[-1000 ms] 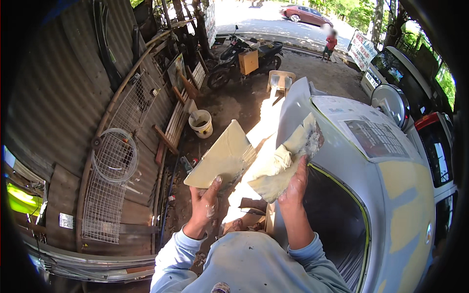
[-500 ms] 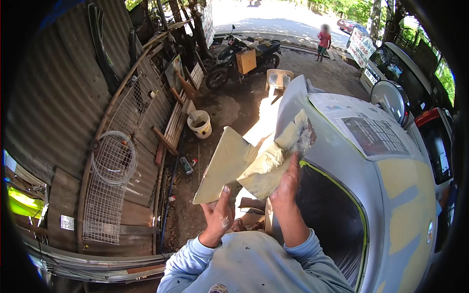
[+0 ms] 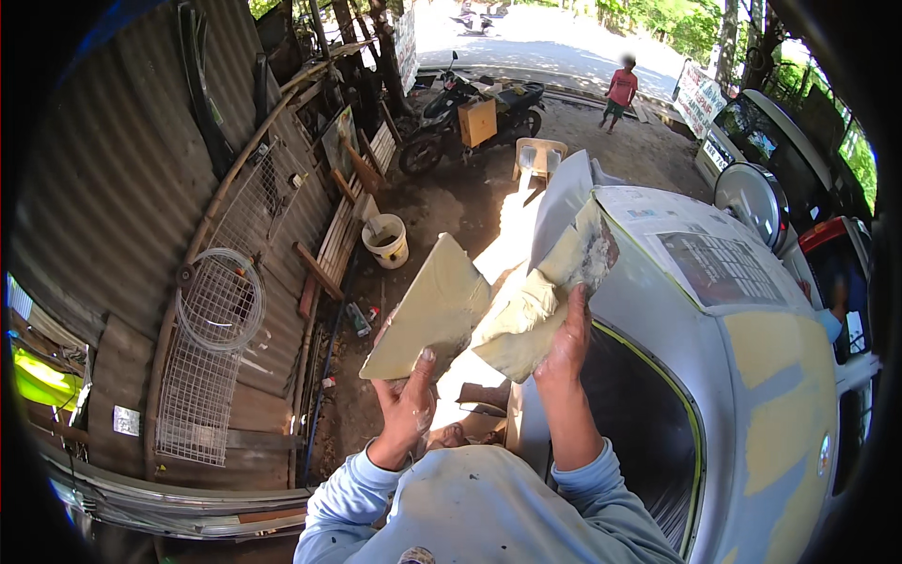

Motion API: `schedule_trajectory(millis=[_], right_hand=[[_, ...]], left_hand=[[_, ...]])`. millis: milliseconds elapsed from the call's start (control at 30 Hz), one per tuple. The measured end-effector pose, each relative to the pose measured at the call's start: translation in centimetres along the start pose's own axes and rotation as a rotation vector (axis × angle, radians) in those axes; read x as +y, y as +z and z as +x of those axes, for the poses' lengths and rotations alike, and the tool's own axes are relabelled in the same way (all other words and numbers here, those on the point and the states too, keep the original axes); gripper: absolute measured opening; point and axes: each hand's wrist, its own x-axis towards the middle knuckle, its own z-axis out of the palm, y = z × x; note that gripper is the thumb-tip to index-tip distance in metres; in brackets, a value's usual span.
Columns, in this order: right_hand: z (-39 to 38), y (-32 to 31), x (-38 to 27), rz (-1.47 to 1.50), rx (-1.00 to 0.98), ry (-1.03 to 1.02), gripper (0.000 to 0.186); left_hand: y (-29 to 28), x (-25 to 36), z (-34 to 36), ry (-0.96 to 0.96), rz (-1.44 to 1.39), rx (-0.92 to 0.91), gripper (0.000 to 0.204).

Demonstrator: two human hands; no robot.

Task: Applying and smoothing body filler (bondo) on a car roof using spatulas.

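Observation:
My left hand (image 3: 406, 409) grips a flat, roughly square board (image 3: 427, 310) by its lower corner, thumb on top. Cream-coloured putty smears cover its face. In my right hand (image 3: 564, 352) is a second, longer putty board (image 3: 581, 249), held at its right edge and crusted with pale, dried material at the far end. A thick lump of cream putty (image 3: 519, 305) sits on its near part. Both boards are raised in front of my body, their inner edges close together. The fingers beneath the boards are mostly hidden.
Close on my right stands a grey car body (image 3: 752, 348) with yellowish putty patches and paper masking (image 3: 723, 268). A bucket (image 3: 385, 242), plastic chair (image 3: 538, 155) and motorcycle (image 3: 470, 117) lie ahead. Corrugated sheeting (image 3: 103, 188) lines the left. Another person (image 3: 621, 92) stands near the road.
The left board has shifted slightly left and up, its face turned more toward me. My right hand and its board rose a little. A co-worker's arm now shows beside the vehicle at far right.

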Motion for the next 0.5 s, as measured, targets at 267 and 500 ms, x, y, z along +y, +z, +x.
schedule_trajectory(millis=[267, 500], right_hand=[[0.9, -0.5, 0.5, -0.182, -0.047, -0.034, 0.048], [1.0, -0.3, 0.5, -0.308, 0.044, -0.086, 0.041]], left_hand=[[0.2, 1.8, 0.5, 0.169, 0.218, -0.274, 0.044], [-0.2, 4.3, 1.3, 0.018, 0.409, -0.440, 0.035]])
